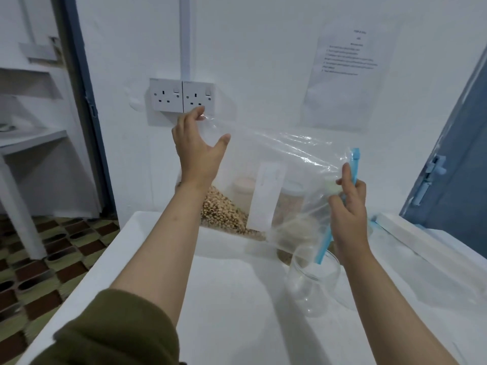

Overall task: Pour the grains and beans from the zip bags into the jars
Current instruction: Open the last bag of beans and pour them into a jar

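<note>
I hold a clear zip bag [284,159] with a blue zip strip up over the white table [232,299]. My left hand [196,146] pinches the bag's raised bottom corner near the wall sockets. My right hand [347,196] grips the blue zip end, which hangs down toward the mouth of an open glass jar [313,283]. A small clump of pale grains [292,233] lies in the bag's low part just above the jar. Behind the bag lies another bag of beige beans [224,212]. Two lidded jars [243,191] stand at the wall, blurred through the plastic.
A double wall socket [181,96] is right behind my left hand. A printed sheet [345,69] hangs on the wall. A blue door [453,159] stands at the right, a white shelf unit [31,138] at the left, and another flat plastic bag [411,259] lies on the table's right.
</note>
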`<state>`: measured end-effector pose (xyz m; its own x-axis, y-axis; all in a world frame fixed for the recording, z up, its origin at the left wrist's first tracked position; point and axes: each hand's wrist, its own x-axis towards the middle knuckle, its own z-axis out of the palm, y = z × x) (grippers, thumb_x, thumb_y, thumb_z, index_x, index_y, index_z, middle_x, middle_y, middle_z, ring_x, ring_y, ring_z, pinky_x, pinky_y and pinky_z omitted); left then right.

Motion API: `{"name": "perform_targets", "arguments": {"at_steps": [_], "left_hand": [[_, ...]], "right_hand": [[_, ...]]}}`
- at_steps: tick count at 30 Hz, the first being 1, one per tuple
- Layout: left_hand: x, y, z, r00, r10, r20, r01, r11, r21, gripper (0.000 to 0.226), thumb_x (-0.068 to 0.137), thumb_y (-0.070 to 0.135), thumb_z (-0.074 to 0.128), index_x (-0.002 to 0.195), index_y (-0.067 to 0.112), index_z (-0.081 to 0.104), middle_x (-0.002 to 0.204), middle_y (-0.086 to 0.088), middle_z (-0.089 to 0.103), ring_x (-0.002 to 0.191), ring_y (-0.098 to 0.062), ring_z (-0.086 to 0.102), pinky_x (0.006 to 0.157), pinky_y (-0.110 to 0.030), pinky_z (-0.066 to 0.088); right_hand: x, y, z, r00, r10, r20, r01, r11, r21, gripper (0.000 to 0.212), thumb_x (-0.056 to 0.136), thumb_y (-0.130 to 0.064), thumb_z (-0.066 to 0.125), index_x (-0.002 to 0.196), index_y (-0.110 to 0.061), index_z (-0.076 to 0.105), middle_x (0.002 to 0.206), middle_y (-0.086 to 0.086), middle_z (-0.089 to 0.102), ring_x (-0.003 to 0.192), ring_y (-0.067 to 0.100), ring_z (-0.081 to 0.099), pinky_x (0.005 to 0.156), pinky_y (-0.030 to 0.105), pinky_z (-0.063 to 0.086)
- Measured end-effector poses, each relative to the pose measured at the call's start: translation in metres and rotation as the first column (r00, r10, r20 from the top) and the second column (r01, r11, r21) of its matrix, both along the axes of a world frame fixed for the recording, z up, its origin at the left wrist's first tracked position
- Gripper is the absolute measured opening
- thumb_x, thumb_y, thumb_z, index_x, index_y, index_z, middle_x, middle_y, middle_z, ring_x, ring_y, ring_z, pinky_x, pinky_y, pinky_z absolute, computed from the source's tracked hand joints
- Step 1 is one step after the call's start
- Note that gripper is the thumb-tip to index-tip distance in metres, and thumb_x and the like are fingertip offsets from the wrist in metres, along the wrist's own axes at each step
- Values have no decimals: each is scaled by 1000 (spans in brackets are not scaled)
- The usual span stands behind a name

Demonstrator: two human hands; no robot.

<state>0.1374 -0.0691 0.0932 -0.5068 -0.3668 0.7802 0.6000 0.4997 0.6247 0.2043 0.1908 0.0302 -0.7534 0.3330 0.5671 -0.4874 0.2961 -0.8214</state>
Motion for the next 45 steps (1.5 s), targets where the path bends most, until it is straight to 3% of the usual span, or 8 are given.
{"name": "perform_targets", "arguments": {"at_steps": [3,8,14,19,26,33,39,45], "left_hand": [[0,5,6,1000,7,-13,-7,1000,-15,65,78,30,78,135,19,48,126,3,50,119,-19,42,105,-39,39],[1,12,10,999,11,-35,-13,999,-46,66,76,33,77,134,16,50,122,6,49,117,-17,43,106,-41,39],[2,17,15,999,-23,-39,20,997,-73,66,77,32,77,135,15,49,122,7,49,118,-17,43,108,-39,37],[4,18,20,998,-36,-50,32,996,-79,65,79,29,78,135,15,49,125,2,50,115,-13,43,108,-37,37],[5,21,24,998,-51,-47,44,991,-126,65,80,28,78,136,15,48,122,8,46,121,-17,41,108,-31,36],[5,22,27,996,-50,-69,40,990,-137,64,80,27,78,136,16,49,120,9,47,119,-18,41,107,-33,37],[6,19,29,997,-51,-60,43,992,-122,64,80,28,78,136,16,49,120,10,47,118,-17,41,105,-26,36],[8,22,30,995,-59,-86,46,987,-153,62,80,25,78,135,15,50,118,9,48,117,-17,41,105,-29,37]], "right_hand": [[-4,2,-3,1000,-18,-21,17,1000,-11,62,100,-1,41,149,-37,33,109,-11,40,98,11,44,85,9,41],[-4,6,-9,1000,-1,11,2,998,-63,61,101,-2,41,152,-35,34,119,0,41,91,0,47,79,7,44],[0,11,-12,999,36,4,-35,992,-117,61,101,-4,43,149,-41,35,126,2,41,116,9,51,91,18,45],[5,12,-12,999,39,-2,-39,991,-125,63,100,-2,44,150,-38,35,121,-3,42,99,-4,51,89,17,44],[10,14,-13,1000,31,6,-30,991,-132,65,99,-2,48,151,-40,36,121,-5,43,120,12,50,108,35,44],[12,14,-13,1000,8,19,-6,993,-117,69,97,-1,51,149,-42,35,123,-5,43,118,13,51,109,41,45],[17,12,-10,1000,-6,7,7,993,-114,68,97,2,48,150,-39,37,121,-8,45,110,6,51,100,29,47],[15,12,-18,999,-8,44,13,992,-125,69,96,2,49,149,-42,37,135,-2,44,129,18,48,109,46,45]]}}
